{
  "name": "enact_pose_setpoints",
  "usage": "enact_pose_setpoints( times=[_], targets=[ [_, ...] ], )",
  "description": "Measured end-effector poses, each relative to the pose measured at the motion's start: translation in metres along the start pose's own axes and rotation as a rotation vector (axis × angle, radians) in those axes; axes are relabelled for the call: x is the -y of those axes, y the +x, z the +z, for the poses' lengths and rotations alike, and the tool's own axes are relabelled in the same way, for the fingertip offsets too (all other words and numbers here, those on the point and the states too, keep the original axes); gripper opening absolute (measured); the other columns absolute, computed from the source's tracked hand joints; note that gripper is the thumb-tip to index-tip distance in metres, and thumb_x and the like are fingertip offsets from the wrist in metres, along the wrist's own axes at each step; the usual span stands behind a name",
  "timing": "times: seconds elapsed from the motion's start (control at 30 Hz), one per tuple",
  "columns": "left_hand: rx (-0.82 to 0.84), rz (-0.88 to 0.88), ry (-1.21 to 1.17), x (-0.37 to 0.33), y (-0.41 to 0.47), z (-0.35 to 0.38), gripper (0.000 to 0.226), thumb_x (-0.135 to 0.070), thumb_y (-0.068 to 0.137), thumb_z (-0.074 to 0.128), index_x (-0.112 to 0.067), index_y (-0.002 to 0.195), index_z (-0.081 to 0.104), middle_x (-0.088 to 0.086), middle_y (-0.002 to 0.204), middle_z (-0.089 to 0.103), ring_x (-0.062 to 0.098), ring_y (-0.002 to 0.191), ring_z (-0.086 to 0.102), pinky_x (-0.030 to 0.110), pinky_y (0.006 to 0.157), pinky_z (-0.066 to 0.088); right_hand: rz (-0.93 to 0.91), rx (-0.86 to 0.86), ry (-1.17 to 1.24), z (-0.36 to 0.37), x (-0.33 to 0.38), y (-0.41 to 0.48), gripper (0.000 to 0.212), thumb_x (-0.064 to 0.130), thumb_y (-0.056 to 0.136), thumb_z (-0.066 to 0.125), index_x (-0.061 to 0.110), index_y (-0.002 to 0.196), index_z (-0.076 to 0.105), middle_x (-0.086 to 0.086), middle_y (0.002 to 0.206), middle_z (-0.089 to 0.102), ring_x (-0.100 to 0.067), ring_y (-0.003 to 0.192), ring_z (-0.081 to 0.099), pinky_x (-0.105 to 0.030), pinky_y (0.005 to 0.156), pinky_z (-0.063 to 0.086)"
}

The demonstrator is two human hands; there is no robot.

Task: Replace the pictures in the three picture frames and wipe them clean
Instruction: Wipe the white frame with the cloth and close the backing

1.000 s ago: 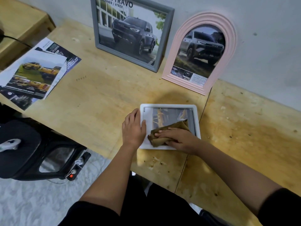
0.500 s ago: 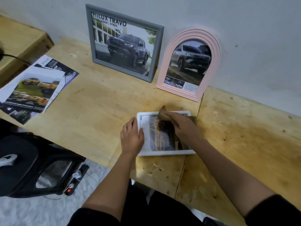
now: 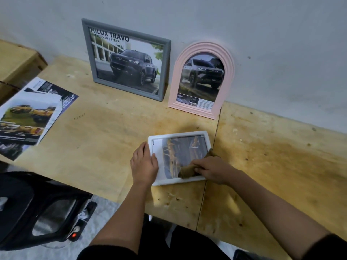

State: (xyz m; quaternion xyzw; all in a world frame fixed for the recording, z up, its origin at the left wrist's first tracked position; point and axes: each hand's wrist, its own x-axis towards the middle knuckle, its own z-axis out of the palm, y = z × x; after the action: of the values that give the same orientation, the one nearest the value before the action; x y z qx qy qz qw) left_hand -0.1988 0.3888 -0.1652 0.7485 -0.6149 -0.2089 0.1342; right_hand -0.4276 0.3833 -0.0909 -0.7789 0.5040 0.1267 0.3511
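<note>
The white frame lies flat near the front edge of the table. The left hand rests on its left rim, fingers straight and flat, gripping nothing. The right hand presses a brown cloth onto the glass at the frame's near right corner, fingers curled over the bunched fabric. The grey frame and pink frame (both showing trucks) stand along the back edge.

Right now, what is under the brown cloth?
The brown cloth lies on the white rectangular picture frame, held by the right hand. The picture's lower right part is hidden.
</note>
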Motion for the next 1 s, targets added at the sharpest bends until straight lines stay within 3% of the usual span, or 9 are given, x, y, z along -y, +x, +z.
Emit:
enact_pose_setpoints(
  times=[0.1, 0.2, 0.4, 0.57, 0.7, 0.77, 0.83, 0.9, 1.0],
  targets=[
    [-0.007, -0.002, -0.002, -0.002, -0.001, 0.0, 0.049, -0.026, 0.097, 0.035, -0.012, 0.143, 0.03, 0.006, 0.148, 0.032, 0.024, 0.135, 0.027, 0.04, 0.108, 0.024, 0.117, -0.031, -0.241, -0.012, 0.007, 0.0, 0.024, 0.028, 0.098, 0.034, 0.02, 0.112, 0.052, -0.007, 0.104, 0.063, -0.02, 0.08, 0.05, -0.03, 0.067, 0.036],
    [-0.027, 0.006, 0.003, -0.002, -0.002, 0.0, 0.048, -0.024, 0.096, 0.037, -0.01, 0.141, 0.033, 0.009, 0.146, 0.035, 0.027, 0.132, 0.032, 0.042, 0.105, 0.029, 0.204, -0.056, -0.377, -0.014, 0.004, -0.005, 0.027, 0.029, 0.096, 0.035, 0.019, 0.113, 0.053, -0.006, 0.105, 0.063, -0.022, 0.089, 0.056, -0.031, 0.072, 0.038],
    [-0.022, 0.017, -0.004, -0.002, -0.002, -0.002, 0.048, -0.025, 0.096, 0.037, -0.008, 0.141, 0.035, 0.01, 0.145, 0.036, 0.029, 0.131, 0.033, 0.043, 0.104, 0.031, 0.31, -0.141, -0.31, -0.019, 0.01, -0.012, 0.025, 0.028, 0.093, 0.036, 0.02, 0.104, 0.057, -0.002, 0.093, 0.061, -0.017, 0.076, 0.05, -0.032, 0.075, 0.04],
    [-0.008, 0.032, -0.016, 0.001, 0.0, -0.001, 0.048, -0.025, 0.097, 0.038, -0.012, 0.143, 0.031, 0.008, 0.148, 0.032, 0.028, 0.134, 0.028, 0.042, 0.106, 0.028, 0.628, -0.482, 0.287, -0.031, -0.049, -0.047, 0.018, 0.016, 0.091, 0.039, 0.009, 0.097, 0.055, -0.013, 0.094, 0.06, -0.03, 0.084, 0.056, -0.04, 0.074, 0.048],
    [-0.016, 0.039, -0.028, 0.002, -0.001, -0.001, 0.048, -0.025, 0.097, 0.038, -0.014, 0.142, 0.031, 0.007, 0.147, 0.032, 0.028, 0.133, 0.029, 0.043, 0.105, 0.029, 0.832, -0.856, 0.197, -0.018, -0.077, -0.077, 0.022, 0.019, 0.096, 0.039, 0.008, 0.11, 0.052, -0.021, 0.103, 0.062, -0.04, 0.095, 0.057, -0.044, 0.08, 0.041],
    [-0.019, 0.045, -0.035, 0.002, -0.001, -0.001, 0.047, -0.025, 0.097, 0.038, -0.014, 0.142, 0.032, 0.008, 0.147, 0.033, 0.028, 0.132, 0.029, 0.043, 0.105, 0.029, 0.804, -0.779, 0.161, 0.006, -0.081, -0.078, 0.035, 0.02, 0.097, 0.038, 0.011, 0.13, 0.044, -0.018, 0.126, 0.056, -0.036, 0.116, 0.051, -0.046, 0.098, 0.035],
    [-0.023, 0.046, -0.037, 0.002, -0.001, -0.002, 0.047, -0.024, 0.097, 0.039, -0.012, 0.142, 0.032, 0.009, 0.147, 0.033, 0.029, 0.133, 0.029, 0.044, 0.105, 0.029, 0.723, -0.515, 0.119, 0.037, -0.086, -0.072, 0.052, 0.024, 0.1, 0.033, 0.014, 0.148, 0.017, -0.012, 0.155, 0.021, -0.027, 0.142, 0.021, -0.047, 0.114, 0.017],
    [-0.019, 0.059, -0.047, 0.004, -0.001, -0.004, 0.048, -0.026, 0.097, 0.039, -0.011, 0.142, 0.034, 0.009, 0.146, 0.034, 0.031, 0.132, 0.03, 0.045, 0.105, 0.029, 0.696, -0.405, 0.07, 0.056, -0.094, -0.065, 0.059, 0.026, 0.101, 0.03, 0.018, 0.151, -0.001, -0.007, 0.159, -0.007, -0.024, 0.146, -0.004, -0.047, 0.118, 0.004],
    [0.013, 0.072, -0.11, 0.007, 0.001, -0.008, 0.052, -0.037, 0.094, 0.033, -0.018, 0.141, 0.034, 0.005, 0.146, 0.034, 0.029, 0.132, 0.029, 0.044, 0.106, 0.028, 0.721, -0.345, 0.058, 0.054, -0.098, -0.064, 0.063, 0.03, 0.1, 0.032, 0.02, 0.15, -0.005, -0.005, 0.158, -0.013, -0.023, 0.146, -0.009, -0.048, 0.117, 0.0]
  ],
)
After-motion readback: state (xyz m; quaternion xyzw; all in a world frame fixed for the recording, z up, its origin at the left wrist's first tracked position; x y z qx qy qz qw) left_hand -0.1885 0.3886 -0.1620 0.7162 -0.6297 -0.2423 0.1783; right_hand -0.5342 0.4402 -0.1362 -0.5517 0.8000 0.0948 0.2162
